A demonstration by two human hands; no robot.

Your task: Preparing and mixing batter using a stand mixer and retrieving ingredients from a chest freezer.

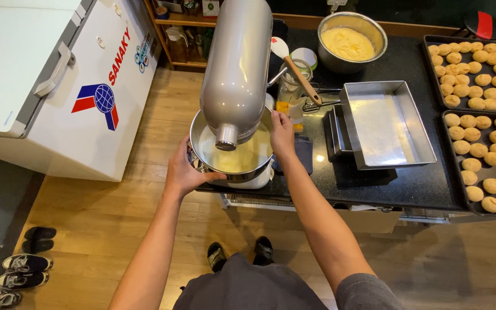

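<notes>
Mixer bowl (232,163) of pale batter (242,158), gripped by both hands.

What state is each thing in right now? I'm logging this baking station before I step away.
stand mixer: head tilted up, no beater attached.
mixing bowl: on the mixer base, pale batter inside.
left hand: gripping the bowl's near rim.
right hand: on the bowl's right rim.
steel pot: holds yellow batter.
rectangular pan: empty.
baking trays: filled with round cookies.
chest freezer: lid shut.
</notes>
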